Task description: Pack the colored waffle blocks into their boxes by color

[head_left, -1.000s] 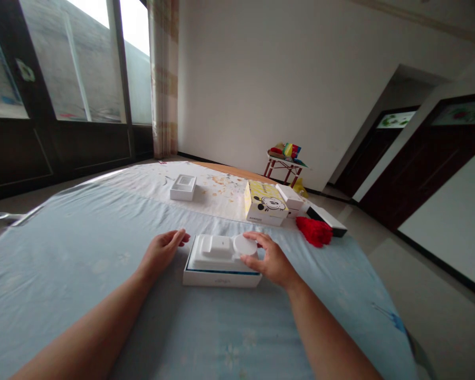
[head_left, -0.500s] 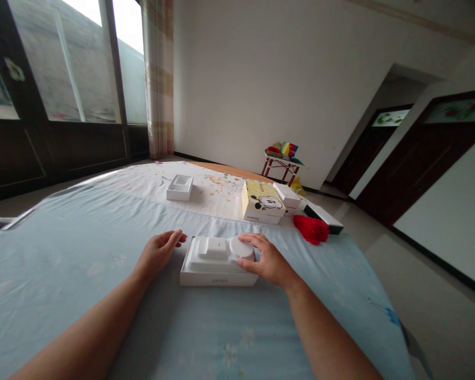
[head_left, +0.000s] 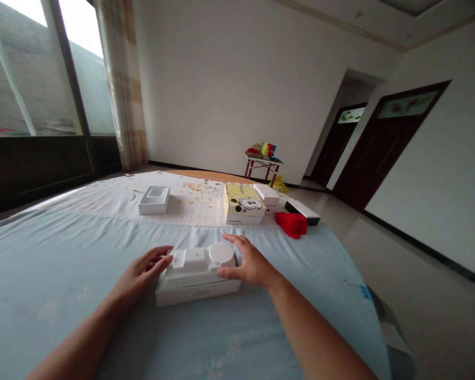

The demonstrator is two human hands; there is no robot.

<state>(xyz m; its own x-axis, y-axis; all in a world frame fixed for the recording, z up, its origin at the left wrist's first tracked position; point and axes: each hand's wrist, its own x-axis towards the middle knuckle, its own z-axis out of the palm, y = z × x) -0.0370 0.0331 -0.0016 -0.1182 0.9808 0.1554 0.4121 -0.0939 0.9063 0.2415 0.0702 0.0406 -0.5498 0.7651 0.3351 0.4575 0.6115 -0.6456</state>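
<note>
A white box (head_left: 198, 291) lies on the pale blue sheet (head_left: 63, 264) in front of me. A white moulded insert fills it, with a rectangular block (head_left: 195, 258) in the middle and a round white disc (head_left: 221, 252) at its right end. My right hand (head_left: 248, 261) rests against the box's right end, fingers curved around the disc's side. My left hand (head_left: 142, 272) lies at the box's left end, fingers stretched out and touching the insert's edge.
Farther back on a white patterned cloth sit an open white tray box (head_left: 154, 199), a yellow cartoon-printed box (head_left: 243, 203), small white boxes (head_left: 266, 194), a black-and-white box (head_left: 302, 211) and a red fluffy thing (head_left: 291, 224). A small red-legged table (head_left: 261, 164) stands by the wall.
The view has swung to the right and tilted up. Both hands stay at the ends of the white box; the right hand now sits lower beside the disc.
</note>
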